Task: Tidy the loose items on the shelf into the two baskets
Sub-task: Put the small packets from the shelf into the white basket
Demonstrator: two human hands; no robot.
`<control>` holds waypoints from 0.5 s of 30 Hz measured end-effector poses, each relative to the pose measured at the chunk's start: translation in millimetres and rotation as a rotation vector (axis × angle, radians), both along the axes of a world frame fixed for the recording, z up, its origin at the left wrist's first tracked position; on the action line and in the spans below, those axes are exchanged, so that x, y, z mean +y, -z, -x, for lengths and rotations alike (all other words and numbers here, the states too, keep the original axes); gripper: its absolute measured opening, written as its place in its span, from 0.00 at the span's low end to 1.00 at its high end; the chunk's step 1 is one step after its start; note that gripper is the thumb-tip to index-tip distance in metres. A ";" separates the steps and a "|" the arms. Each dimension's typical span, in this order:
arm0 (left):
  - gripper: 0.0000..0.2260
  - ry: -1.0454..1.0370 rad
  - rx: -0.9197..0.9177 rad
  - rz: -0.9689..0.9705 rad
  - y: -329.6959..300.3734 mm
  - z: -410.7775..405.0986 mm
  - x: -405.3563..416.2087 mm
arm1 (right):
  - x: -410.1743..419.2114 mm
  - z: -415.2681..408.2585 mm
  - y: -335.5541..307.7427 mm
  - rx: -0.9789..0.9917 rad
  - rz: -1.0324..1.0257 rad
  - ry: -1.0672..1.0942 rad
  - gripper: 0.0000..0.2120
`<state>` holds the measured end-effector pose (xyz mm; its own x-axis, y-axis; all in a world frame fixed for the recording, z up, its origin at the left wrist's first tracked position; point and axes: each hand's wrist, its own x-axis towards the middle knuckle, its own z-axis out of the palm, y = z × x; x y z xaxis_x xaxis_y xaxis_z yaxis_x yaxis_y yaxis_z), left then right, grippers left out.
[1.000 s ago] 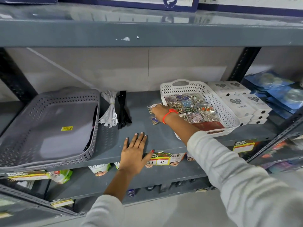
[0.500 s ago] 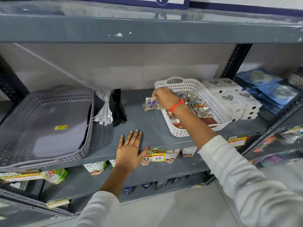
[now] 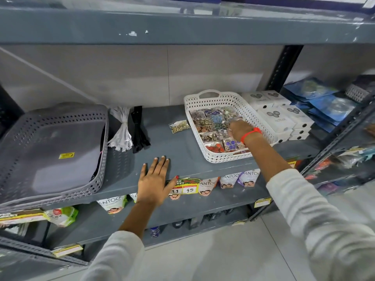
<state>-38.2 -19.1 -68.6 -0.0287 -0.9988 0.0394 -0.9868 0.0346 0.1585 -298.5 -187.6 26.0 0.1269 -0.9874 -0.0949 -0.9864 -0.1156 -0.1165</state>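
Observation:
A white lattice basket (image 3: 205, 153) stands on the grey shelf (image 3: 178, 159), holding several clear packets of coloured jewellery pieces (image 3: 211, 118). My right hand (image 3: 237, 129), with an orange band at the wrist, reaches down into this basket and rests on the packets; its fingers are curled and partly hidden. One packet of gold bits (image 3: 179, 126) lies loose on the shelf just left of the basket. A white bundle of tags (image 3: 121, 130) and a black bundle (image 3: 140, 128) lie further left. A grey basket (image 3: 60, 118) sits tilted at far left. My left hand (image 3: 155, 179) lies flat on the shelf's front edge.
White boxes (image 3: 284, 116) are stacked right of the white basket, with blue packets (image 3: 328, 106) beyond a black upright (image 3: 284, 65). The upper shelf (image 3: 182, 23) overhangs close above. Price labels (image 3: 189, 186) and pouches (image 3: 229, 180) hang under the shelf edge.
My right hand carried jewellery packets from the shelf into the white basket; a purple packet now lies inside it. My left hand stayed flat on the shelf edge.

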 end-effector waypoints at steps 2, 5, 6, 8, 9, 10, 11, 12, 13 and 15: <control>0.41 0.001 -0.005 -0.004 0.4 0.0 0.4 | -0.6 0.6 7.5 -0.039 -0.012 -0.006 0.18; 0.46 0.009 0.001 0.015 2.0 -0.1 0.8 | -5.8 -10.3 0.5 -0.143 -0.010 0.008 0.13; 0.47 0.011 0.001 0.019 2.7 -0.2 0.3 | -10.7 -18.5 -4.0 -0.203 0.025 0.001 0.13; 0.47 0.018 0.005 0.021 3.7 -1.1 -1.5 | -18.2 -43.9 -16.2 -0.311 0.111 -0.022 0.14; 0.47 0.023 0.013 0.026 3.5 -1.9 -2.3 | -22.3 -59.4 -20.8 -0.344 0.149 -0.048 0.14; 0.47 0.029 0.019 0.027 3.0 -2.8 -2.6 | -27.4 -75.6 -23.2 -0.355 0.181 -0.085 0.15; 0.47 0.038 0.013 0.021 2.0 -3.5 -2.9 | -31.4 -92.3 -24.4 -0.346 0.199 -0.129 0.17; 0.47 0.043 -0.001 0.016 1.2 -3.7 -2.8 | -36.1 -107.6 -22.7 -0.326 0.208 -0.180 0.19; 0.46 0.046 -0.013 0.003 1.4 -3.0 -2.5 | -39.3 -121.1 -20.0 -0.290 0.202 -0.232 0.21; 0.42 0.046 -0.034 -0.036 0.5 -2.7 -3.5 | -43.7 -143.9 -12.7 -0.203 0.148 -0.310 0.22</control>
<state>-35.4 -22.6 -69.1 -0.0751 -0.9972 0.0016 -0.9892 0.0747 0.1264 -154.6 -231.3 38.7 0.4224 -0.9005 0.1036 -0.8608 -0.4343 -0.2652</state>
